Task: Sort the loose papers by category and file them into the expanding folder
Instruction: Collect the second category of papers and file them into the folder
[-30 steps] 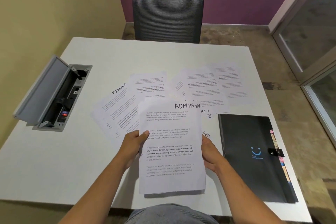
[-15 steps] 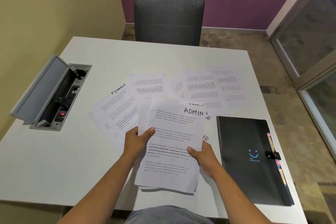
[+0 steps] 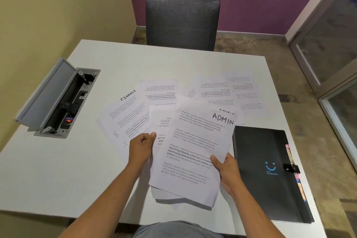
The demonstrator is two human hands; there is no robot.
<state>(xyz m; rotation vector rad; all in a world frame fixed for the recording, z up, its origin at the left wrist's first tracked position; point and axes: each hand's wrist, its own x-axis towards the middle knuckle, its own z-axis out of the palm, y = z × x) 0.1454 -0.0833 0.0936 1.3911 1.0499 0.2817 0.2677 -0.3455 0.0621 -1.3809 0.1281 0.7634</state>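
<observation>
Bare table left; folder blocks right, loose papers ahead.

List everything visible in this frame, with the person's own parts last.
ADMIN sheet: one, white, top of the held stack.
Sheet under it: one, white, fanned out left.
FINANCE sheet: one, white, flat on table, left of centre.
Loose papers: several, white, overlapping, far side.
Expanding folder: one, black, closed, right.
Cable box: one, grey, lid open, left.
Table: one, white.
Chair: one, grey, opposite.
Hands: left, right, each gripping paper.
</observation>
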